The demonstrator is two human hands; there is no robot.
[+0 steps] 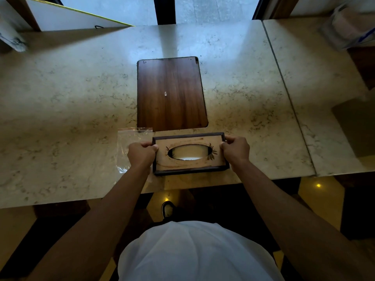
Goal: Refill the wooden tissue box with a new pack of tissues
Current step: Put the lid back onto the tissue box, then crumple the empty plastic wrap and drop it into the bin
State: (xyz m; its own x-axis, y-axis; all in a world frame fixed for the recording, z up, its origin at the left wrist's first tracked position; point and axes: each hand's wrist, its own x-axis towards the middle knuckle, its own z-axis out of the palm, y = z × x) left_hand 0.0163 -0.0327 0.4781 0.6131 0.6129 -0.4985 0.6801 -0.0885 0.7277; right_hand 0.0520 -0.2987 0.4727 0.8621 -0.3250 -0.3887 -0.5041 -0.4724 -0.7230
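A: Where's the tissue box (190, 154)?

B: Near edge of the marble counter (60, 102), centre of frame, long side running L-R. Top faces cam: light panel w/ dark frame, oval slot in the middle. Can't tell if it sits on the stone or is held just above it.

A: Anything visible thru the slot?

B: Smth pale/white w/ a bright patch low down. Can't confirm whether it's tissues or the counter showing thru.

A: Hands?

B: Left hand (141, 154) clamped on the box's left short end, thumb over the top rim, fingers curled round the side. Right hand (235, 149) same on the right short end, thumb on the far corner. Both closed on the box, forearms coming in from the bottom of frame.

A: What else is on the counter?

B: Dark wooden board (170, 94) flat on the stone, just beyond the box, rounded corners, small white speck near its middle. Clear plastic bag (129, 142) w/ a red strip along its far edge, lying flat left of the box, partly under the left hand; looks empty. Blurry plastic-wrapped bundle (351, 27) far right corner, contents unclear.

A: Counter itself?

B: Two slabs, seam running diagonally on the right. Person stands at the near edge, white shirt (194, 254) at bottom.
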